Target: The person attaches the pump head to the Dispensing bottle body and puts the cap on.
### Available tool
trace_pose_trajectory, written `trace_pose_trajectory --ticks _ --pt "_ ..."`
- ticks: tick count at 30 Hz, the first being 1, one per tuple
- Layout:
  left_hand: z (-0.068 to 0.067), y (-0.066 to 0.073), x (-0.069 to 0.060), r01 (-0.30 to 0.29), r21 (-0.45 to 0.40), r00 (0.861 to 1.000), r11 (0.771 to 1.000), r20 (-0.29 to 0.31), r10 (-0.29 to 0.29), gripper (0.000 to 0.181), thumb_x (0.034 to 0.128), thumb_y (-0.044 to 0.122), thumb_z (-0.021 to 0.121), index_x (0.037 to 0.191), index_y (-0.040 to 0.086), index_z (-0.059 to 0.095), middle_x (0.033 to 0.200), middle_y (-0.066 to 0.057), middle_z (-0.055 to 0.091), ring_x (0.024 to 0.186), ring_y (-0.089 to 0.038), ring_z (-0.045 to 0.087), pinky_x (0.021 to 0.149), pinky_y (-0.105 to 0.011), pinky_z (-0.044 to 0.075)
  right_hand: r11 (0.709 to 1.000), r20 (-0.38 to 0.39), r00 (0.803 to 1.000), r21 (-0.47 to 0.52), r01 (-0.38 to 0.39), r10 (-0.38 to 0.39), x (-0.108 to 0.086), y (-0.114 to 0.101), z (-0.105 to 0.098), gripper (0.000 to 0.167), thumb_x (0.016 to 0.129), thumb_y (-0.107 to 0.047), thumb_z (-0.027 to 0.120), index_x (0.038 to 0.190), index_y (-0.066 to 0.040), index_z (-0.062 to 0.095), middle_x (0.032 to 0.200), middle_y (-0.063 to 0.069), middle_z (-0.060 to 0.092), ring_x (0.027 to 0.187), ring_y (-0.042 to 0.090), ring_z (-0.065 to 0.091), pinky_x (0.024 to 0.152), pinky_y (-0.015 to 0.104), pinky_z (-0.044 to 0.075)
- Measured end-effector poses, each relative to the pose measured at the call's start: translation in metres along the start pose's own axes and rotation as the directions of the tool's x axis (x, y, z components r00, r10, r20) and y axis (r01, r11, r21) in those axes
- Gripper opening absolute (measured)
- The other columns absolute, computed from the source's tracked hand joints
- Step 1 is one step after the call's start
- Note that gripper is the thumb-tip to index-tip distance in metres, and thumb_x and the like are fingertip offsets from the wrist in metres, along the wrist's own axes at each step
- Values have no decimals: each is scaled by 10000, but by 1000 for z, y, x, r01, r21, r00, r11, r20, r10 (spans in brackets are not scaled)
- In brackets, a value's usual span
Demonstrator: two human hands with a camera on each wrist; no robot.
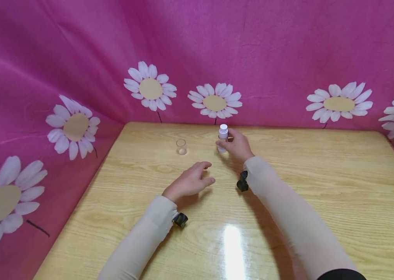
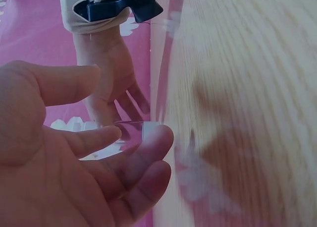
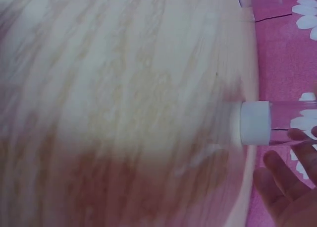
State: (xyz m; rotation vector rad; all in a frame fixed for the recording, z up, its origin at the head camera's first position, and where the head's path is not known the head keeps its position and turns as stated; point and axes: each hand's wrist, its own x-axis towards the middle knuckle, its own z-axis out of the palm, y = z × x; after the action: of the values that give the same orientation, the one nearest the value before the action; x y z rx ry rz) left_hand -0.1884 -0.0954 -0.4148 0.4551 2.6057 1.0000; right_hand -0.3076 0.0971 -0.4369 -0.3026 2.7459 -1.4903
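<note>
A small pump bottle (image 1: 223, 133) with a white top stands upright near the back of the table. My right hand (image 1: 238, 146) grips it between thumb and fingers. In the right wrist view the bottle has a clear wall and a white lower part (image 3: 255, 123) close to the wood. My left hand (image 1: 190, 180) hovers nearer the front, fingers loosely bent and holding nothing. In the left wrist view its spread fingers appear in front of the bottle, partly hiding it. Left of the bottle is a small clear cup-shaped piece (image 1: 181, 147), probably plastic or glass.
Light wood-grain table (image 1: 323, 186) lies under both arms, with a bright light reflection at its front middle. Pink cloth (image 1: 270, 58) printed with white daisies hangs along the back and left sides. A dark wrist camera (image 1: 242, 182) sits at the right cuff, another (image 1: 180, 220) at the left.
</note>
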Motion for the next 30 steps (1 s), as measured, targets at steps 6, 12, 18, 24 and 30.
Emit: trace_pose_trajectory --ticks 6,12,18,24,30 --pt "0 -1 0 4 -4 1000 1000 21 -4 592 998 316 564 1500 59 382 1533 -143 434 1405 -303 442 1163 -486 363 998 -21 1000 58 4 -3 0 8 0 293 931 -242 697 1176 -85 664 1250 161 681 1180 338 637 986 479 527" --pt "-4 -9 -2 29 -67 998 997 -60 -33 544 996 313 573 1474 95 434 1495 -94 484 1304 -272 550 1095 -472 438 995 0 1000 99 -12 12 4 11 5 345 940 -257 683 1241 -90 658 1315 156 657 1257 302 595 1040 468 494" --pt "-13 -13 2 48 -168 968 985 -236 -87 453 990 294 584 1404 121 525 1423 -34 565 1014 -202 655 841 -364 532 996 -20 999 88 -30 32 3 8 2 340 942 -256 680 1241 -96 660 1309 149 659 1269 301 581 1052 480 476" --pt "-22 -20 6 11 -299 766 954 -610 -200 306 951 229 612 1221 87 631 1232 -87 590 840 -188 580 716 -281 446 995 1 998 73 -64 64 -2 4 5 366 971 -275 641 1300 -119 605 1353 134 627 1224 305 586 1031 466 492" --pt "-43 -33 16 17 -384 626 923 -715 -310 383 932 234 620 1273 71 556 1260 -107 503 847 -197 555 755 -304 410 995 2 998 70 -69 69 0 5 6 392 972 -268 640 1328 -113 587 1374 136 613 1231 301 578 1040 458 487"
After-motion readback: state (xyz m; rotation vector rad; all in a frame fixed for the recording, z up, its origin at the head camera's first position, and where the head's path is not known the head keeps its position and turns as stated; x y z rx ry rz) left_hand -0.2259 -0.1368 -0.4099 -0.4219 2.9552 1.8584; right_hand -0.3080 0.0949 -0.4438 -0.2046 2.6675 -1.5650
